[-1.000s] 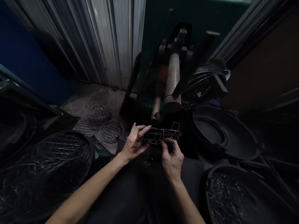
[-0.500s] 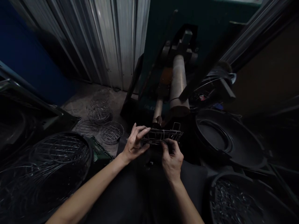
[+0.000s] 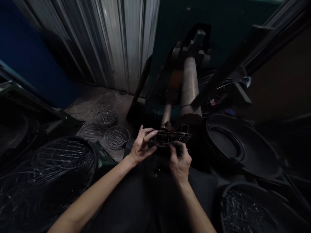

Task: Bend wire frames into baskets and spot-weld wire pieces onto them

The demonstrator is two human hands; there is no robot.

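Note:
A small wire basket (image 3: 165,138) is held between my two hands, just in front of the lower arm (image 3: 167,111) of a green machine. My left hand (image 3: 142,144) grips its left end, fingers along the top rim and thumb under the lower edge. At the lower front edge, the bent fingers of my right hand (image 3: 180,160) pinch the wire near its middle. A small wire loop stands up from the basket's right rear. The upper cylinder (image 3: 190,84) of the machine is above and behind the basket. Whether the basket touches the lower arm I cannot tell.
Round wire grids (image 3: 116,137) lie on the floor at left, beside a dark tub (image 3: 93,155) with wire pieces. A wide black basin (image 3: 262,152) stands at right; below it, another tub (image 3: 222,202) contains many small metal pieces. A dark bar (image 3: 225,68) slants across the machine's right side.
The basket has risen slightly toward the machine's lower arm, both hands keeping their hold. The whole view has shifted a little, so the machine appears farther right.

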